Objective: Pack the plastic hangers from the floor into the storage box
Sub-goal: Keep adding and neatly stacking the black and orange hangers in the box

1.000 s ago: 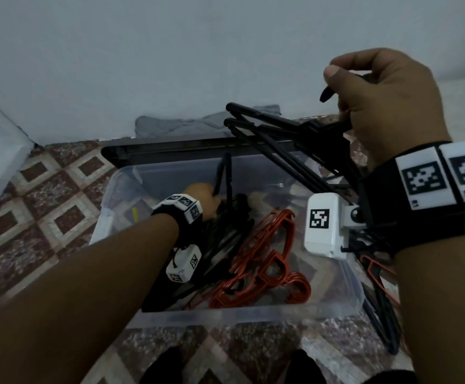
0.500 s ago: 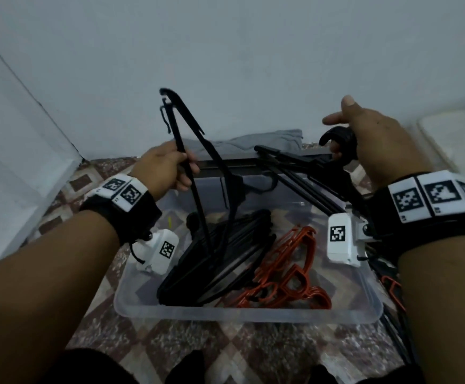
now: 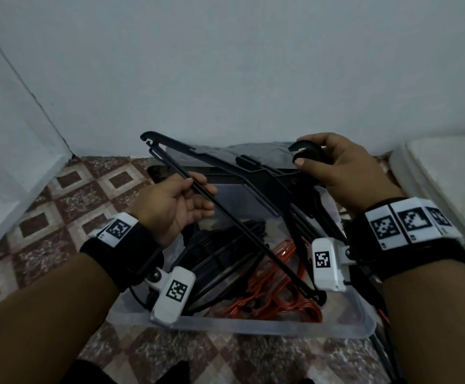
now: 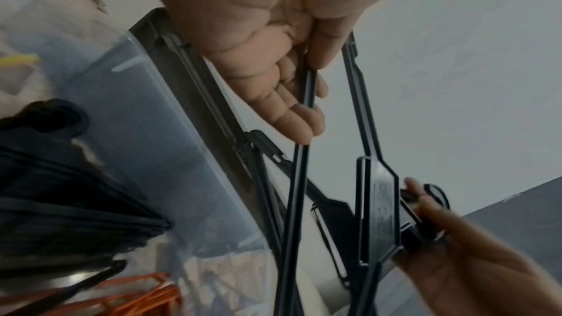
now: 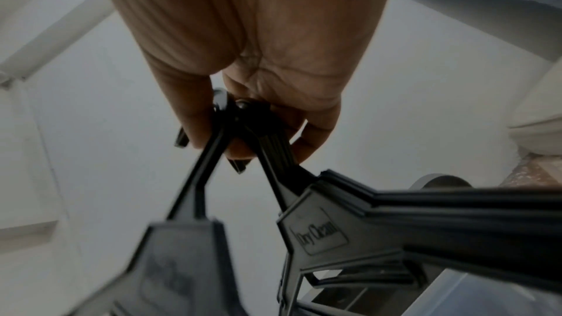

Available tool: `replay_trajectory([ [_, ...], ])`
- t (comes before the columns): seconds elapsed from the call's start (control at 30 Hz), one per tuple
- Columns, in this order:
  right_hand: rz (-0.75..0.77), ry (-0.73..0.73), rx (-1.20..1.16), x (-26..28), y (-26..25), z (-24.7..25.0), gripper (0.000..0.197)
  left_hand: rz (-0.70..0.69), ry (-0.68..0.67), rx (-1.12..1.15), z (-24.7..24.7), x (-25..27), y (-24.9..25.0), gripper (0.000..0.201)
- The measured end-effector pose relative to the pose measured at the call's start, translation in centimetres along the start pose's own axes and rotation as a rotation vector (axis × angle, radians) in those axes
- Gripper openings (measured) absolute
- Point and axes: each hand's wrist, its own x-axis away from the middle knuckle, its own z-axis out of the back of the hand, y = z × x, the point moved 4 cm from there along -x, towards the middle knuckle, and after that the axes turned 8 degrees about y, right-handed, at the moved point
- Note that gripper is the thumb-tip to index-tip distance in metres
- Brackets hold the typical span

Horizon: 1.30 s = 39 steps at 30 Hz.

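A clear plastic storage box (image 3: 253,328) stands on the tiled floor, with black hangers (image 3: 220,261) and orange hangers (image 3: 275,297) lying in it. Above it my right hand (image 3: 344,176) grips the hooks of a bunch of black hangers (image 3: 275,178). The right wrist view shows that hand (image 5: 258,69) closed on the hooks, with the bunch (image 5: 425,206) fanning out. My left hand (image 3: 176,206) pinches the thin bottom bar of one black hanger (image 3: 225,214) from the bunch. The left wrist view shows its thumb and fingers (image 4: 304,126) on that bar (image 4: 299,177).
A black lid (image 3: 176,173) lies behind the box and a grey cloth (image 3: 253,151) sits against the white wall. A white mattress-like edge (image 3: 447,173) runs along the right. More hangers (image 3: 386,342) lie on the floor right of the box. A white panel (image 3: 4,162) borders the left.
My left hand came up out of the box and took hold of a black hanger's bar. That hanger has tipped from upright to slanting across the box. My right hand moved lower.
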Motion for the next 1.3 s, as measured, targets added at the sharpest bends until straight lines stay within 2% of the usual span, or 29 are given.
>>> replay_trajectory([
  [0.07,0.017,0.000,-0.019,-0.1,-0.1,-0.4,0.029,0.076,0.034,-0.006,0.2,-0.3,-1.1,0.028],
  [0.13,0.025,-0.044,-0.001,0.0,-0.2,-1.1,0.029,0.216,0.102,-0.104,0.6,-0.6,-2.7,0.028],
  [0.2,0.036,-0.088,0.064,0.3,-0.3,-1.9,0.027,0.379,0.167,-0.398,1.3,-0.5,-4.1,0.030],
  [0.27,0.037,-0.107,0.112,0.6,-0.4,-2.7,0.025,0.462,0.118,-0.790,1.6,-0.2,-4.0,0.031],
  [0.3,0.044,-0.121,0.140,0.8,-0.4,-3.1,0.024,0.449,0.035,-0.990,1.4,-0.2,-3.3,0.031],
  [0.37,0.056,-0.155,0.194,1.1,-0.6,-3.7,0.024,0.319,-0.192,-1.388,0.4,-0.5,-1.0,0.035],
  [0.4,0.051,-0.168,0.206,1.2,-0.6,-3.9,0.026,0.203,-0.277,-1.558,-0.6,-0.7,0.5,0.037],
  [0.43,0.040,-0.179,0.213,1.3,-0.6,-4.1,0.027,0.050,-0.305,-1.687,-1.6,-0.9,2.2,0.037],
  [0.47,0.029,-0.188,0.221,1.3,-0.6,-4.2,0.027,-0.131,-0.273,-1.758,-2.8,-1.1,3.9,0.037],
  [0.53,0.022,-0.210,0.235,1.6,-0.9,-4.3,0.027,-0.419,-0.158,-1.686,-4.8,-1.2,6.1,0.030],
  [0.57,0.027,-0.226,0.233,1.7,-1.1,-4.4,0.026,-0.478,-0.149,-1.622,-5.5,-1.1,6.2,0.032],
  [0.67,0.058,-0.271,0.190,2.1,-1.8,-4.7,0.027,-0.471,-0.297,-1.637,-6.4,-0.9,2.2,0.079],
  [0.73,0.072,-0.314,0.120,2.5,-2.3,-4.9,0.028,-0.472,-0.291,-1.709,-5.7,-0.4,-1.3,0.090],
  [0.8,0.091,-0.344,0.077,2.8,-2.7,-5.1,0.027,-0.501,-0.259,-1.780,-4.9,-0.3,-3.7,0.075],
  [0.87,0.094,-0.351,0.060,3.2,-2.9,-5.0,0.027,-0.454,-0.273,-1.769,-4.2,-0.5,-4.4,0.049],
  [0.97,0.108,-0.270,0.031,2.8,-3.1,-4.3,0.028,-0.487,-0.302,-1.712,-3.9,-0.9,-3.7,0.025],
  [1.07,0.109,-0.174,-0.072,2.2,-2.8,-3.8,0.028,-0.595,-0.263,-1.672,-3.5,-1.0,-2.4,0.020],
  [1.13,0.107,-0.152,-0.074,1.8,-2.4,-3.5,0.036,-0.638,-0.227,-1.643,-2.9,-1.2,-1.3,0.017],
  [1.2,0.092,-0.104,0.005,1.3,-1.5,-2.7,0.042,-0.621,-0.177,-1.643,-1.6,-1.6,-0.5,0.014],
  [1.3,0.033,0.094,0.238,0.4,0.4,-0.3,0.045,-0.557,-0.076,-1.597,1.0,-2.4,0.5,0.012],
])
